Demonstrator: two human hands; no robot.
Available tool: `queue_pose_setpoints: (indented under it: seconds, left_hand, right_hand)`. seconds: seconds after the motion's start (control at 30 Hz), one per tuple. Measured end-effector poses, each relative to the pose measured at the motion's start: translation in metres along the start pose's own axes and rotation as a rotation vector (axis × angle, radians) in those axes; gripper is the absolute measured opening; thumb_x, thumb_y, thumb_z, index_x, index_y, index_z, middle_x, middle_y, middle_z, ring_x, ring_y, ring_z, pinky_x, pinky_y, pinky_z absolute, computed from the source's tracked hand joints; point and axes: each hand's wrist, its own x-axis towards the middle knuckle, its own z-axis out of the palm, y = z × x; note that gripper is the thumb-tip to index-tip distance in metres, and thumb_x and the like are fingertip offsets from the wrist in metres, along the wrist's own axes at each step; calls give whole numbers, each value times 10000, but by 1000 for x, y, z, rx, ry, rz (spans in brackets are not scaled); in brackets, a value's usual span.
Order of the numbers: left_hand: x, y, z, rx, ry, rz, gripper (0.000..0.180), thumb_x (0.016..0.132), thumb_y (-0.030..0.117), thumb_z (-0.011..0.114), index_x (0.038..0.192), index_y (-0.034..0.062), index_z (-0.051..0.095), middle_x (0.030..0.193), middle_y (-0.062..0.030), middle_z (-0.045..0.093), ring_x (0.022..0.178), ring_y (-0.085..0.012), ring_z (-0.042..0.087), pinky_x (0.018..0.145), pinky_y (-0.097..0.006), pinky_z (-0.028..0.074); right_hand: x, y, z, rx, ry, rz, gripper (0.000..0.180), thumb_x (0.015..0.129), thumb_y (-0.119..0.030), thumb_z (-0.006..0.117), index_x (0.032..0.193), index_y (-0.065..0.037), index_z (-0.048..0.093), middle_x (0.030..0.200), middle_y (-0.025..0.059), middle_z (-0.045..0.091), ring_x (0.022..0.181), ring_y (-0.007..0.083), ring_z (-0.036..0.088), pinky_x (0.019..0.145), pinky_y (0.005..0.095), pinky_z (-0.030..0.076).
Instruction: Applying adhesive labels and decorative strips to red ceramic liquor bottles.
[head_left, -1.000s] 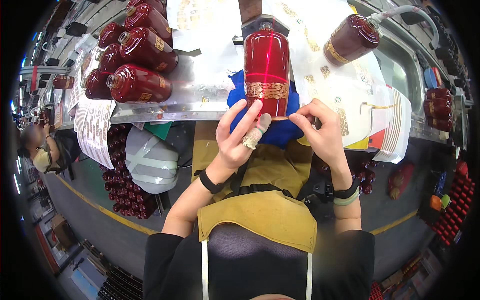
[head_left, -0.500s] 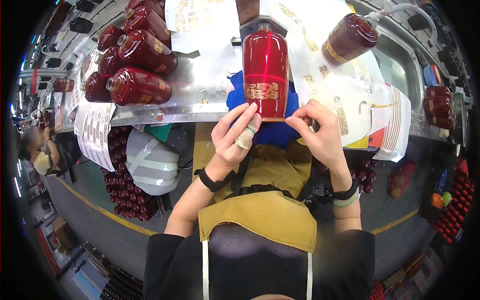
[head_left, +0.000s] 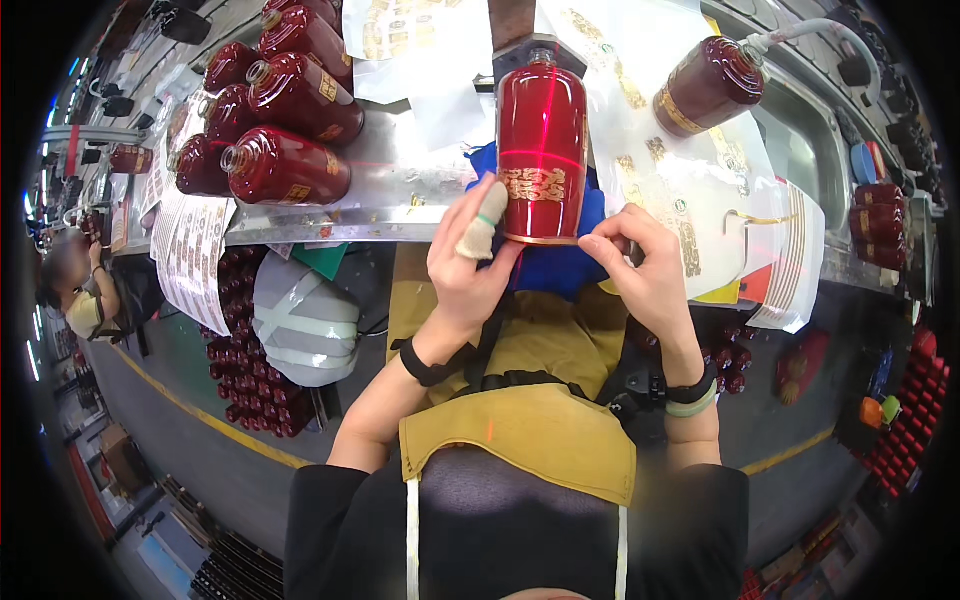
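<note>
Currently, the part-curled left hand (head_left: 468,275) is holding the red bottle (head_left: 543,130) at seven o'clock; the right hand (head_left: 648,262) is pinching, contents unclear, at five.

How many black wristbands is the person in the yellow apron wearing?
2: one black wristband on the wrist of the left hand, and another on the wrist of the right hand, beside a pale green band. Neither is hidden.

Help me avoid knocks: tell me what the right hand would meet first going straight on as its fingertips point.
Likely the base edge of the central red bottle, just left of the right hand; they may be touching, depth being unclear.
</note>
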Motion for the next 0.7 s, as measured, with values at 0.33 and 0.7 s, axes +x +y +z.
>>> queue_pose_setpoints:
  seconds: [0.33,0.7]
  left_hand:
    - [0,3,-5,-170,-19,-62,453,682,-55,877,1118,-31,754,1211,-169,743,1108,-321,700,941,-400,572]
    - [-10,-2,-6,-106,22,111,238,784,-76,820,1014,-37,770,1140,-155,761,1067,-319,727,864,-378,611]
  right_hand:
    - [-6,-21,-10,35,-13,-39,147,887,-111,789,849,-1,700,756,37,565,668,122,503,618,277,401]
    - [-7,-40,-27,117,-45,-172,122,871,-70,792,838,1,699,770,34,585,684,123,532,631,265,409]
